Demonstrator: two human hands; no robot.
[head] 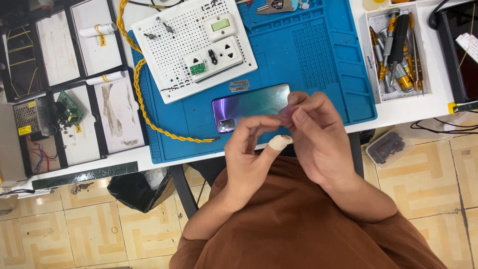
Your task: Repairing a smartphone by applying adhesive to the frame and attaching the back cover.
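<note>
A phone [249, 102] with a glossy purple-to-teal back lies face down on the blue work mat [318, 55], camera end to the left. Both my hands hover together over its near right corner. My right hand [318, 139] pinches a small pinkish translucent piece [287, 113] between thumb and forefinger. My left hand [251, 149] has its forefinger tip against that piece, while its thumb, wrapped in a pale bandage, stays apart below.
A white perforated board [164, 55] with sockets and a small display sits on the mat's far left, and a yellow braided cable [142, 99] loops beside it. A tray of screwdrivers and tweezers [398, 45] stands at the right. Compartment trays [74, 89] with a circuit board lie left.
</note>
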